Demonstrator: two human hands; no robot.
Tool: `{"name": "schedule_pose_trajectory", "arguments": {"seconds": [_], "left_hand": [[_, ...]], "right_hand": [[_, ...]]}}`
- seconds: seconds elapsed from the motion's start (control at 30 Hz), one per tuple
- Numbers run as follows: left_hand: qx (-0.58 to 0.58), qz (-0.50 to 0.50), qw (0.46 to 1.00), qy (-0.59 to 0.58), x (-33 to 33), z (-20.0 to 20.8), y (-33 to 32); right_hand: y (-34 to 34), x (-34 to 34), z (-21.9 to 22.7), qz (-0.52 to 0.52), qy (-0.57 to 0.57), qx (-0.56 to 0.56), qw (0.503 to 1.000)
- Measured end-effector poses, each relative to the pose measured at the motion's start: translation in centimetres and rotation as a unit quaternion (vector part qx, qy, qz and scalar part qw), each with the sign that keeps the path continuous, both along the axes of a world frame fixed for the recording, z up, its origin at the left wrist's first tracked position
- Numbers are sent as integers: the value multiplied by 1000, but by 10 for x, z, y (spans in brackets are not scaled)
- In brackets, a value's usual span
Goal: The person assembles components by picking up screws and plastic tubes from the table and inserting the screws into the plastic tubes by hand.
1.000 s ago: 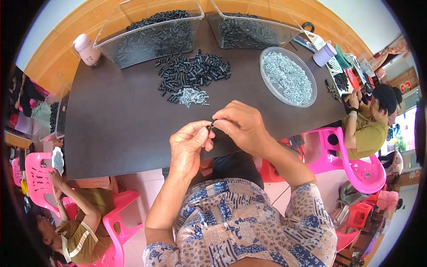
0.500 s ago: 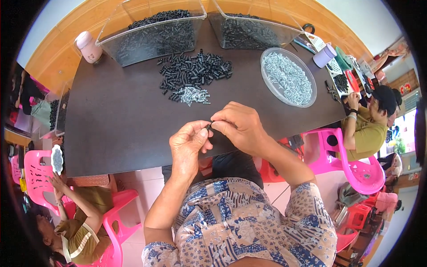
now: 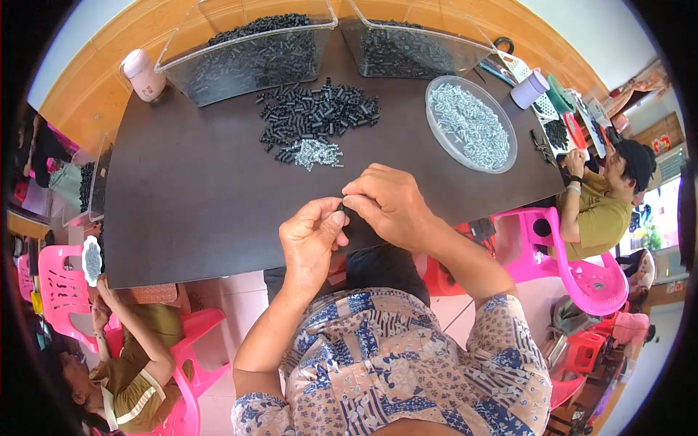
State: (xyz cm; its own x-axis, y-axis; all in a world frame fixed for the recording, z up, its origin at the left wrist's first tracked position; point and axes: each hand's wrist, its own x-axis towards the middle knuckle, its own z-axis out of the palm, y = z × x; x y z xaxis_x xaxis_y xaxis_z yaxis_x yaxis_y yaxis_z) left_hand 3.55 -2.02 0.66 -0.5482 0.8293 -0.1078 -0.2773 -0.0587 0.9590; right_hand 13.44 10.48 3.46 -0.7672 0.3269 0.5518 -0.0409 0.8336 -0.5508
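Note:
My left hand [image 3: 308, 231] and my right hand [image 3: 389, 203] meet above the near half of the table. Between the left thumb and fingers sits a small black cylindrical piece [image 3: 342, 208], mostly hidden by the fingertips. The right thumb and index finger pinch at its upper end; whether they hold a separate small part there is hidden. Beyond my hands lies a heap of small black cylindrical pieces [image 3: 320, 112]. At that heap's near edge is a little pile of small silver ridged metal pieces [image 3: 318, 153], too small to tell as screws or springs.
A round clear tray [image 3: 430, 123] of silver pieces stands at the right. Two clear bins [image 3: 254, 69] [image 3: 407, 62] of black pieces line the back. A pink bottle [image 3: 144, 75] and a lilac cup [image 3: 530, 90] stand near the sides. Co-workers sit left and right.
My hands stay together, with the fingers shifting slightly around the black piece. At the left, a co-worker's hand has moved up to the edge of a small white dish.

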Motion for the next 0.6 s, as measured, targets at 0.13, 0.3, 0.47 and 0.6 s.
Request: {"name": "schedule_pose_trajectory", "arguments": {"seconds": [0.13, 0.3, 0.47, 0.6], "left_hand": [[27, 30, 994, 100, 1, -1, 2], [18, 43, 967, 250, 1, 0, 0], [17, 17, 999, 33, -2, -5, 1], [30, 32, 993, 114, -1, 0, 1]], "right_hand": [[0, -1, -2, 1, 12, 9, 1000], [-4, -3, -4, 0, 27, 14, 1000], [-9, 1, -6, -33, -15, -94, 995], [-12, 4, -6, -68, -58, -302, 949]]}}
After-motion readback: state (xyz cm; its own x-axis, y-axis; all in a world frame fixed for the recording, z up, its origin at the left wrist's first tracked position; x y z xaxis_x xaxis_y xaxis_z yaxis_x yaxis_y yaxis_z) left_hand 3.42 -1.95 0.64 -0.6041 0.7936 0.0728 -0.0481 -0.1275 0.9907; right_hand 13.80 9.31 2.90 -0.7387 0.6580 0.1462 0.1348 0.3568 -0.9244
